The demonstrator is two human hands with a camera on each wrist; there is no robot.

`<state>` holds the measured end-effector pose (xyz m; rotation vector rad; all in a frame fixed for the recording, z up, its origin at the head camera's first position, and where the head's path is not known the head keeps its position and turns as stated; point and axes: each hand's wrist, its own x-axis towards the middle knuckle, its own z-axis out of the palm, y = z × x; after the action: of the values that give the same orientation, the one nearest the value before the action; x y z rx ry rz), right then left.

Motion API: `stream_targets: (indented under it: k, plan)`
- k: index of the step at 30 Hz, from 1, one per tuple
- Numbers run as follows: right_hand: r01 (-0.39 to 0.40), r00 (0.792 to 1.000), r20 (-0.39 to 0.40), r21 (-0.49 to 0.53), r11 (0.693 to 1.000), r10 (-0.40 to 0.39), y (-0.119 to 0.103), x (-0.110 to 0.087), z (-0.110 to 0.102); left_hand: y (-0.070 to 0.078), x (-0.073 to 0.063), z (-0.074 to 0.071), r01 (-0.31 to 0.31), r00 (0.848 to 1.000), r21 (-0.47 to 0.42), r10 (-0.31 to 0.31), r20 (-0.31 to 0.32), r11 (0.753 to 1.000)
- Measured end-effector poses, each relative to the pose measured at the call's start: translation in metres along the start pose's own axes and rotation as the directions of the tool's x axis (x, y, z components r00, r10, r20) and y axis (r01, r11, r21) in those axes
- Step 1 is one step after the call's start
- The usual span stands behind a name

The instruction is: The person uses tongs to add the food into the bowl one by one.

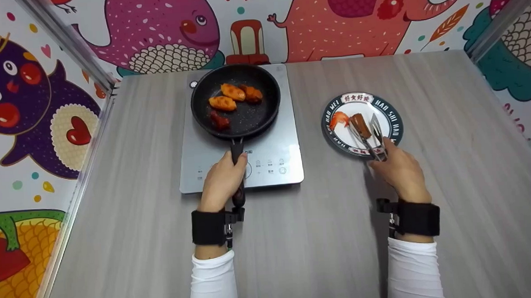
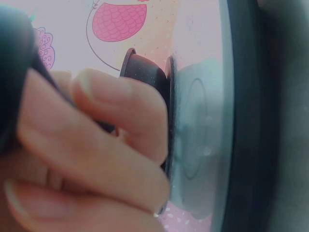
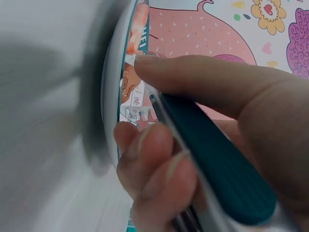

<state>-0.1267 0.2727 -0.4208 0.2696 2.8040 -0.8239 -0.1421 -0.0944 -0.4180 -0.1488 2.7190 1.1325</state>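
My left hand (image 1: 224, 177) grips the black handle (image 1: 237, 152) of a frying pan (image 1: 255, 116), its fingers curled round it in the left wrist view. Several pieces of food lie in the pan: orange-brown ones such as this chicken-wing-like piece (image 1: 222, 103), and a dark red chunk (image 1: 219, 120). With my right hand (image 1: 400, 167) I hold metal tongs (image 1: 376, 128), whose dark teal grip (image 3: 217, 159) shows between thumb and fingers. The tongs' arms stand apart on either side of a brown piece of food (image 1: 360, 126) on a round plate (image 1: 330, 135). A shrimp-like orange piece (image 1: 338, 120) lies beside it.
Under the pan is a silver induction cooker (image 1: 279, 164) with touch controls at its front. The plate sits to its right on the grey wooden table (image 1: 323, 236). Cartoon-printed walls (image 1: 250, 6) border the table at the back and sides.
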Motion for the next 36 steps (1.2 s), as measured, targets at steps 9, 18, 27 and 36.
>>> stream_targets:
  k: [9, 18, 27, 36]
  plan:
    - [0.034, 0.997, -0.063, -0.077, 0.996, -0.039, -0.001, 0.001, 0.002, 0.0, 0.0, -0.001, -0.002, 1.0, 0.009, 0.002, 0.003, 1.0]
    - [0.065, 0.99, -0.119, -0.048, 0.997, -0.071, 0.0, 0.002, 0.005, 0.0, 0.0, 0.0, 0.0, 1.0, -0.008, 0.0, -0.001, 1.0]
    - [0.069, 0.991, -0.113, 0.013, 0.998, -0.067, 0.007, 0.004, 0.006, 0.001, -0.001, 0.002, -0.01, 1.0, -0.008, 0.01, 0.002, 1.0]
    - [0.114, 0.974, -0.199, 0.019, 0.993, -0.108, 0.002, 0.004, 0.01, 0.001, -0.002, 0.001, -0.001, 1.0, 0.006, 0.001, 0.006, 1.0]
